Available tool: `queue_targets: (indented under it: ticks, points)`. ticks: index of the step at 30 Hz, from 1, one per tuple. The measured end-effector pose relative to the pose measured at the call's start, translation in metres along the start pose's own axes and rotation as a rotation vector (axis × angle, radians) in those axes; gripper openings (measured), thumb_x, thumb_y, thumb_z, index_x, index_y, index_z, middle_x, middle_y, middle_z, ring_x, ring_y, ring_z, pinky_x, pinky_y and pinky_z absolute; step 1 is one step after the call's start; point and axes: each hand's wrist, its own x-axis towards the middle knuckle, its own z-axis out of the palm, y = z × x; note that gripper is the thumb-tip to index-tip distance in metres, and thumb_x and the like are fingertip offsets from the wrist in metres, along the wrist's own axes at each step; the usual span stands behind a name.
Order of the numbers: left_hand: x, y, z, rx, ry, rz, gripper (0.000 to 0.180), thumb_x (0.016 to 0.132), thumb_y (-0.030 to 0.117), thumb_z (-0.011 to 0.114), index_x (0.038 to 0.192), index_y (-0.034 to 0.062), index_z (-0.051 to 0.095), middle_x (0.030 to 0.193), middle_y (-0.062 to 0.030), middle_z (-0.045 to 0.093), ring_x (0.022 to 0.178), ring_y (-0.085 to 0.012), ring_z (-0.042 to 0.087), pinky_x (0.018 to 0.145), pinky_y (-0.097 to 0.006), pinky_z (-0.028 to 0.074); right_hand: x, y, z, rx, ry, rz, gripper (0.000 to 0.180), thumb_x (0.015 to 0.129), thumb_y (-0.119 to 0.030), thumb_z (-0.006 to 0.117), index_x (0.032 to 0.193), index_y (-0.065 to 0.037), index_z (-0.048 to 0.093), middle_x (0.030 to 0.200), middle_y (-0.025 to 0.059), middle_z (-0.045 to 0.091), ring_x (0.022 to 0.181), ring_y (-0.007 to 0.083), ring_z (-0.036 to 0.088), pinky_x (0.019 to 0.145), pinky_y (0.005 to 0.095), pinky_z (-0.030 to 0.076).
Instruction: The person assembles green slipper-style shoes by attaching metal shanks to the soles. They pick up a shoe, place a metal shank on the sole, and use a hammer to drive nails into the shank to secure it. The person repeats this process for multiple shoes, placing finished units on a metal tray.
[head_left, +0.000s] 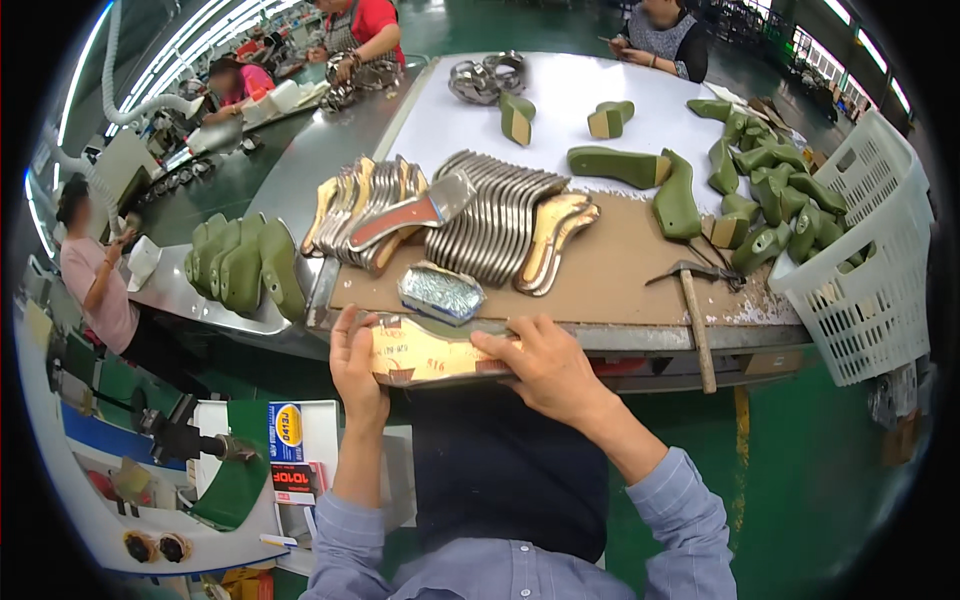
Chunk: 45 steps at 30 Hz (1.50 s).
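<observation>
Between both hands, at the table's near edge, is a yellowish insole [430, 352] with printed marks and brown patches. A green rim behind it looks like a shoe last. My left hand [357, 365] grips its left end, thumb and fingers round the edge. My right hand [550, 368] clasps the right end, thumb lying along the top. Just beyond sits a small open tin [440, 292] with shiny silvery contents. Behind it stand a row of grey insole-shaped pieces [485, 215] and several yellowish insoles [555, 235]. A reddish-brown one [410, 215] lies across them.
Green shoe lasts stand at left [240, 265] and lie piled at right [780, 195] by a white plastic basket [860, 280]. A hammer [697, 330] overhangs the table edge beside pincers [715, 262]. Other people work beyond the table; a machine [190, 500] stands at lower left.
</observation>
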Motion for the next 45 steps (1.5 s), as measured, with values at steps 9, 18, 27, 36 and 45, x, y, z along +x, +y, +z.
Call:
queue_targets:
  ticks: [9,18,27,36,45]
  points:
    - [0.012,0.003,-0.011,0.336,-0.083,-0.038,0.037,0.101,0.002,0.042,0.136,-0.0013,0.052,0.117,-0.0086,0.057,0.097,-0.0113,0.057,0.088,-0.024,0.048,0.006,0.008,-0.004,-0.016,-0.054,-0.009,0.061,0.077,-0.004,0.073,0.134,-0.022,0.059,0.104,0.0109,0.058,0.094,0.0321,0.058,0.080,0.0437,0.052]
    - [0.024,0.021,0.008,0.570,-0.198,-0.107,0.044,0.085,0.000,0.044,0.126,-0.0021,0.059,0.088,-0.0026,0.056,0.074,-0.0079,0.055,0.069,-0.023,0.050,0.002,0.019,-0.009,0.086,-0.130,-0.004,0.063,0.077,-0.005,0.076,0.135,-0.023,0.058,0.112,0.0114,0.058,0.103,0.0347,0.057,0.087,0.0444,0.052]
    - [0.100,0.005,0.090,1.540,-0.738,0.043,0.036,0.078,0.041,0.080,0.100,0.0122,0.080,0.091,-0.0089,0.076,0.089,-0.0255,0.072,0.081,-0.038,0.056,-0.016,0.030,0.011,0.004,-0.190,0.113,0.081,0.069,-0.008,0.082,0.143,-0.018,0.049,0.112,0.0129,0.055,0.104,0.0356,0.056,0.089,0.0454,0.050]
    - [0.128,-0.028,0.078,1.526,-0.801,0.103,0.030,0.073,0.037,0.083,0.091,0.0129,0.082,0.085,-0.0089,0.077,0.078,-0.0226,0.073,0.077,-0.036,0.057,-0.017,0.023,0.013,0.051,-0.129,0.110,0.070,0.076,-0.005,0.071,0.142,-0.022,0.054,0.107,0.0127,0.056,0.103,0.0353,0.057,0.086,0.0464,0.051]
    - [0.122,-0.016,0.072,1.219,-0.701,0.090,0.020,0.080,0.024,0.078,0.091,0.0077,0.081,0.086,-0.0128,0.076,0.079,-0.0245,0.073,0.076,-0.036,0.056,-0.015,0.017,0.015,0.052,-0.104,0.092,0.070,0.074,-0.005,0.073,0.140,-0.021,0.054,0.107,0.0130,0.057,0.103,0.0354,0.057,0.085,0.0463,0.052]
